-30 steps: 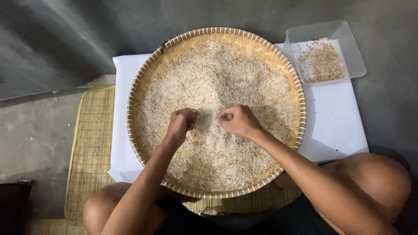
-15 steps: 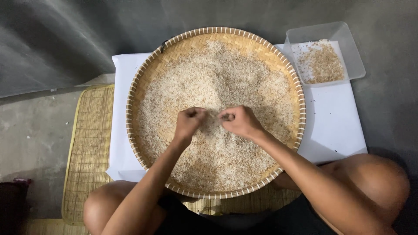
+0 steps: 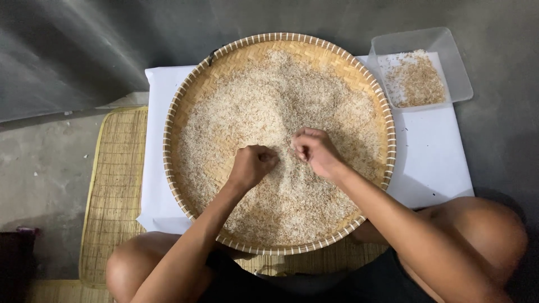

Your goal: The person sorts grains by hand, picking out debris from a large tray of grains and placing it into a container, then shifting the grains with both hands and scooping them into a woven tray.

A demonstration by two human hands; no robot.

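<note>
Two bare hands meet over the middle of a wide round woven bamboo tray (image 3: 185, 106) heaped with a thin layer of pale rice grains (image 3: 269, 112). Going from the left edge: a dark object (image 3: 14, 258) sits at the bottom left corner on the grey concrete floor (image 3: 45, 163), and just beside it lies a woven straw mat (image 3: 115, 185) with a yellowish border, running under a white sheet (image 3: 160, 101) that is spread beneath the tray. The person's left knee (image 3: 132, 264) shows at the bottom, and from it the left forearm rises toward the tray's centre. The left hand (image 3: 252, 165) is curled into a loose fist with knuckles up, resting on the rice; its fingertips are tucked under, so whether it pinches any grains I cannot tell. Just beside it, close but apart, the right hand (image 3: 315, 150) is also mostly closed, fingers bunched toward the thumb as if pinching at the grains, though what lies between the fingertips is too small to make out. The rice covers nearly all of the tray, thinner toward the upper left rim where bare weave shows. Farther right, the white sheet extends past the tray's rim, and at the upper right stands a clear rectangular plastic container (image 3: 455, 62), apart from the tray, holding a small patch of browner husky grains (image 3: 415, 78). The right knee (image 3: 483, 235) fills the bottom right corner.
</note>
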